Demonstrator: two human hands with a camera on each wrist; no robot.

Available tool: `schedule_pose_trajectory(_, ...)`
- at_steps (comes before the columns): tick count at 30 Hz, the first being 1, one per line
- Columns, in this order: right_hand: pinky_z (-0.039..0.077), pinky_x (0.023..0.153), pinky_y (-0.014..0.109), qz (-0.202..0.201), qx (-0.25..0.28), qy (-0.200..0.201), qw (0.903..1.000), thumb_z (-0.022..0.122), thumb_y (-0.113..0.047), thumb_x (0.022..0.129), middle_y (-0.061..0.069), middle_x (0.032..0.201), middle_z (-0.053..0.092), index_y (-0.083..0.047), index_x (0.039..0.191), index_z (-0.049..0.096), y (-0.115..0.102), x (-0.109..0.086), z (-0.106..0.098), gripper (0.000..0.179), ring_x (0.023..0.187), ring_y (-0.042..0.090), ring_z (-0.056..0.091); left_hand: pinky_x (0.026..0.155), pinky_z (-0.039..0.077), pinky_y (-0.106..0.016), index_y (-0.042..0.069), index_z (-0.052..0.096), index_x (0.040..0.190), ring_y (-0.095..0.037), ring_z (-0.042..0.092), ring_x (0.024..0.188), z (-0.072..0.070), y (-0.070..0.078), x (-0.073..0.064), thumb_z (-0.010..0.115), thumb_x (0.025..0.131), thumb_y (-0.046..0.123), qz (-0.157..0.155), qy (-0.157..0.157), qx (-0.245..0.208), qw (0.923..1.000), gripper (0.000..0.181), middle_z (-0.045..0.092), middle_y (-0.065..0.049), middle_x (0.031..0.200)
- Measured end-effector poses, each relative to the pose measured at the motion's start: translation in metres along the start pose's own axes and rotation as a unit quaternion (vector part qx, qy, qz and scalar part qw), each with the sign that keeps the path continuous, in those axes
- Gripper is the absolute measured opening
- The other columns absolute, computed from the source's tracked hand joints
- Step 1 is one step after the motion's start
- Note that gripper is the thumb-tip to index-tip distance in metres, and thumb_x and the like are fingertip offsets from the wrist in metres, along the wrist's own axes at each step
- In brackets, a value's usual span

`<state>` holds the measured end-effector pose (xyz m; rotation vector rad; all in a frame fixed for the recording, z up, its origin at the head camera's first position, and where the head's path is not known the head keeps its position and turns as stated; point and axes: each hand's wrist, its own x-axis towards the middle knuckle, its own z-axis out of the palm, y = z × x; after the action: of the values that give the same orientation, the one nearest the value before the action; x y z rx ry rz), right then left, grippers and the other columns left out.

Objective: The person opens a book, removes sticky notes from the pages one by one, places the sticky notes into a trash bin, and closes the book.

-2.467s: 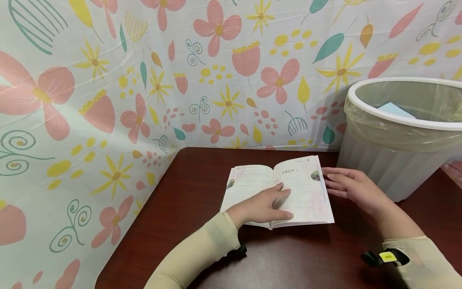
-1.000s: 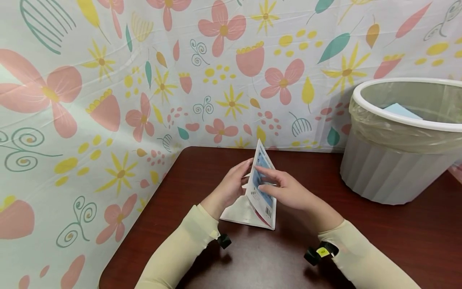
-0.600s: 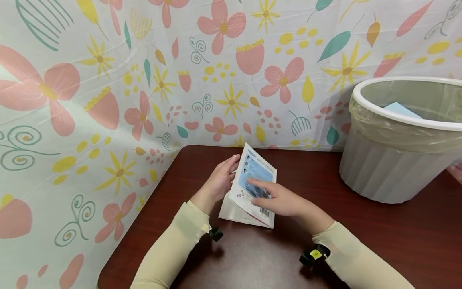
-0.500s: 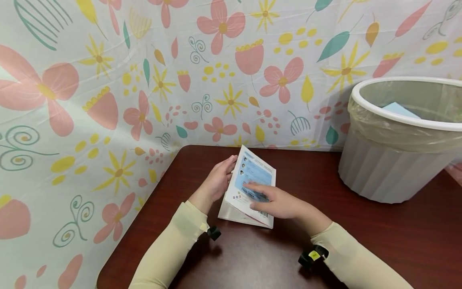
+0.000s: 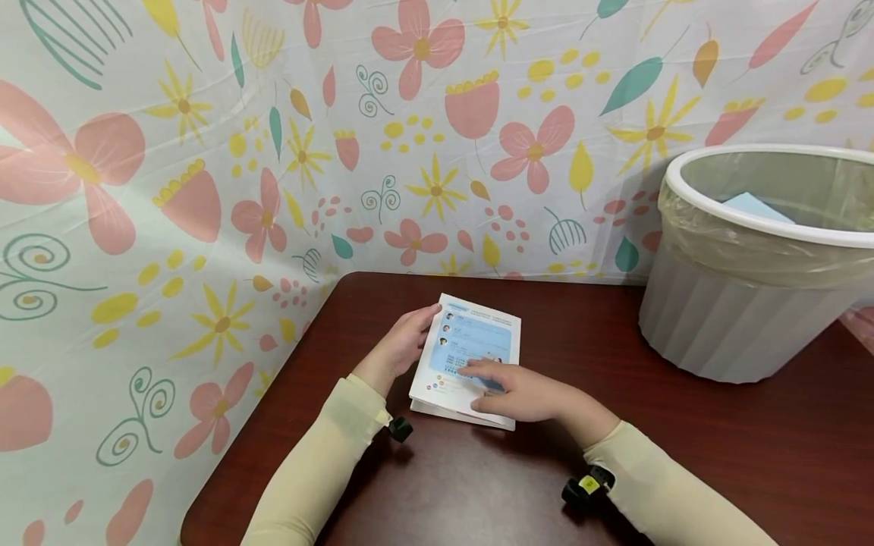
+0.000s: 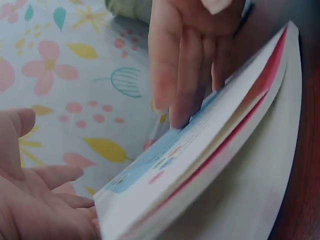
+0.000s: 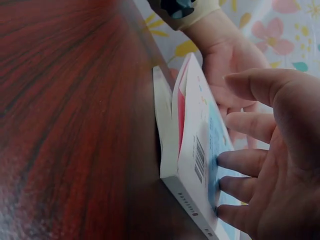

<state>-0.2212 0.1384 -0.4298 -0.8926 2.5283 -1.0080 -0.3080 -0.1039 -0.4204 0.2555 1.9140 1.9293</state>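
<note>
A thin paperback book [image 5: 478,337] lies back cover up on the table, showing a blue panel and, in the right wrist view, a barcode. Its upper part is slightly lifted, leaving a wedge-shaped gap to the pages below at the left. Along the book's left edge is my left hand [image 5: 401,345], fingers extended, its fingertips by the upper left corner. My right hand [image 5: 526,390] touches the cover with outstretched fingertips; in the right wrist view these fingers [image 7: 242,162] meet the blue panel. The spine faces right.
A grey waste bin [image 5: 724,318] with a plastic liner stands at the right on the dark wooden table [image 5: 471,485]. Inside it shows a light blue piece [image 5: 758,207]. Floral cloth [image 5: 287,98] hangs behind and to the left. Black wrist devices [image 5: 589,485] sit at both cuffs.
The book lay open, pages up; its right part has swung over to the left and down, nearly closing it. My right hand came left onto the cover; my left moved off the pages to the left edge.
</note>
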Motion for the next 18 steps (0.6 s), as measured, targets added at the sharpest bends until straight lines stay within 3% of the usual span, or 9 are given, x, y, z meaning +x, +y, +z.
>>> schedule_pose_trajectory(4,0.026,0.122,0.064,0.005,-0.010,-0.005,0.9999,0.067,-0.042,0.098,0.019,0.163,0.040,-0.019,0.150,0.055,0.002,-0.001,0.001,0.058,0.155,0.049,0.025,0.093,0.055,-0.039,0.011,0.051,0.152,-0.032,0.060,0.131,-0.004,-0.006,0.004,0.043,0.108,0.049,-0.023,0.002,0.049,0.9985,0.059,0.056,-0.014,0.149)
schedule_pose_trajectory(11,0.030,0.121,0.063,0.018,-0.046,-0.002,0.9988,0.065,-0.041,0.099,0.019,0.159,0.046,-0.016,0.144,0.061,0.007,0.002,0.003,0.052,0.153,0.047,0.030,0.089,0.051,-0.037,0.013,0.061,0.143,-0.025,0.063,0.119,-0.004,-0.015,0.008,0.048,0.105,0.052,-0.035,0.030,0.111,0.9927,0.056,0.066,-0.011,0.137)
schedule_pose_trajectory(18,0.032,0.120,0.063,0.023,-0.063,-0.005,0.9977,0.067,-0.039,0.097,0.023,0.154,0.050,-0.010,0.139,0.065,0.007,0.002,0.001,0.050,0.150,0.049,0.035,0.100,0.049,-0.042,0.013,0.063,0.141,-0.022,0.066,0.113,0.004,-0.017,0.006,0.051,0.104,0.051,-0.039,0.028,0.131,0.9902,0.055,0.071,-0.010,0.129)
